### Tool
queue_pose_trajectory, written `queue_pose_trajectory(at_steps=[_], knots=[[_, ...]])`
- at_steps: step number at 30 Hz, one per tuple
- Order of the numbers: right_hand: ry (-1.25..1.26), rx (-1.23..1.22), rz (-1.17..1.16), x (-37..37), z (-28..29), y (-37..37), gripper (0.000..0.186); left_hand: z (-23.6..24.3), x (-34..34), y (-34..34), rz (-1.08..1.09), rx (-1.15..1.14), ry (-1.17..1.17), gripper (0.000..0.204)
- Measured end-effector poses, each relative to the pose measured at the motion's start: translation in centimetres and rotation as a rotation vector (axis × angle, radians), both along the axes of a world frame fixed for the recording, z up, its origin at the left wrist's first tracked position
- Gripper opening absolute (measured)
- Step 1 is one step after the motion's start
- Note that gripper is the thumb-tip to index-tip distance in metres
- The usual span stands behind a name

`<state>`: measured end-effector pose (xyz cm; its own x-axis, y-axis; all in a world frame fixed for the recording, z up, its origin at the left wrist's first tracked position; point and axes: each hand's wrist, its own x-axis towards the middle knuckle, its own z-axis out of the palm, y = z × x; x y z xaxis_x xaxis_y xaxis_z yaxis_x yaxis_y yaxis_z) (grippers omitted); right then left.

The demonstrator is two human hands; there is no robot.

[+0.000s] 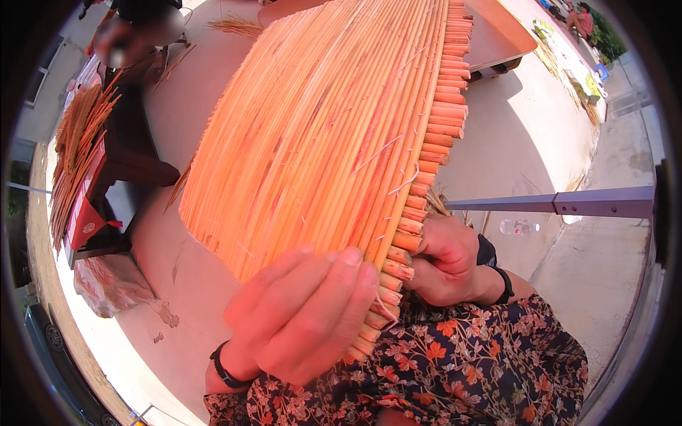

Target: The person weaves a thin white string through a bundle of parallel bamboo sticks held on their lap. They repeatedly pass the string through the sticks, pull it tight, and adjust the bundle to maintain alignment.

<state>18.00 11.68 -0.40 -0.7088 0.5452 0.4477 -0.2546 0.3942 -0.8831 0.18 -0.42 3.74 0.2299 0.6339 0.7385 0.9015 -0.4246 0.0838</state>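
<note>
A large mat of reed stalks (305, 135), stitched side by side with pale thread, slants up and away from my lap. My left hand (305, 319) lies over its near corner, fingers together on top; the thumb is hidden. Along the right side, the cut stalk ends form a thick edge roll (449, 113). My right hand (447, 263) is closed against these ends, and what its fingers pinch is hidden. A loose loop of white thread (384, 307) hangs by the left fingertips. Another thread tail (406, 182) sticks up farther along the edge.
On the left, a dark bench (131, 156) carries bundled thin reeds (82, 142), with a rock (114, 284) at its foot. A metal pole (554, 204) crosses on the right above a plastic bottle (520, 226). A brown table (501, 35) stands behind the mat. People are in the background.
</note>
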Motion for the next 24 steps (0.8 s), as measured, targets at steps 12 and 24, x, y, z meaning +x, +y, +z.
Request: queue_pose_trajectory(at_steps=[12, 24], knots=[[-0.083, -0.280, -0.296, 1.4, -0.6, -2.1, 0.013, -1.3, -1.4, 4.2, -0.235, -0.079, 0.018, 0.023], [0.124, -0.231, -0.151, 2.6, -0.7, 1.4, 0.007, 0.0, 2.6, 5.2, -0.061, -0.122, -0.078, 0.031]])
